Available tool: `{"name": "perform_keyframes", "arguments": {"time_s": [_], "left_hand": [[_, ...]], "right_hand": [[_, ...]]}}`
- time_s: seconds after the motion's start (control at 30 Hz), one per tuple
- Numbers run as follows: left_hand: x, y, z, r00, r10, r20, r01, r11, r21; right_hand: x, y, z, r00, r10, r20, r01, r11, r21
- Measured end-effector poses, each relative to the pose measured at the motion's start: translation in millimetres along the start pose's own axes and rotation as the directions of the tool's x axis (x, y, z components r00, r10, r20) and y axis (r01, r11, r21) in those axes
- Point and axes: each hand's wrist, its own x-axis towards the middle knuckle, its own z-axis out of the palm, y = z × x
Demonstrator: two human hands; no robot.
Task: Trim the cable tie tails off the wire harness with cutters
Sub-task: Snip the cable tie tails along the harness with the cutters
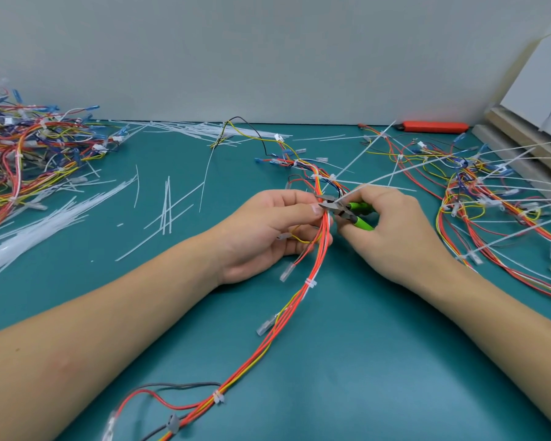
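Bare desk (pixel 363 361) lies near, between the forearms, crossed only by the wire harness (pixel 287 316). Left, a heap of harnesses (pixel 29 154) and loose cut tie tails (pixel 167 205) block the way. Right, tangled harnesses (pixel 490 192) with long tails bar passage; a red tool (pixel 434 126) lies far right.

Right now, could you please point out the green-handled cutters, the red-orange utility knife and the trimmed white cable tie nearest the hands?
green-handled cutters (pixel 360 221): head view, lower green handle.
red-orange utility knife (pixel 434 126): head view, mid body.
trimmed white cable tie (pixel 310 283): head view, tie head.
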Motion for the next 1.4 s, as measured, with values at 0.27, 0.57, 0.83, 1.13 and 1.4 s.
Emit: {"name": "perform_keyframes", "arguments": {"time_s": [0.27,0.57,0.83,1.13,1.4], "left_hand": [[-0.9,1.0,1.4,1.0,-0.001,0.001,0.001,1.0,0.016],[-0.8,2.1,2.1,1.0,-0.01,-0.016,0.01,1.0,-0.001],[-0.8,0.7,0.6,1.0,0.001,0.003,-0.001,1.0,0.011],[-1.3,0.9,0.7,1.0,0.01,0.019,-0.011,1.0,0.027],[-1.5,2.6,3.3,1.0,-0.004,-0.02,0.004,1.0,-0.009]], "right_hand": [[-1.1,3.0,2.6,1.0,0.018,0.003,-0.018,1.0,-0.021],[0.2,2.8,1.9,0.998,-0.051,-0.027,0.051,0.998,-0.021],[0.3,2.3,0.7,1.0,-0.021,-0.011,0.021,0.999,0.026],[-2.1,2.5,1.3,1.0,-0.015,0.014,0.015,0.999,-0.033],[-1.3,0.0,1.7,0.996,-0.081,-0.042,0.079,0.996,-0.037]]}}
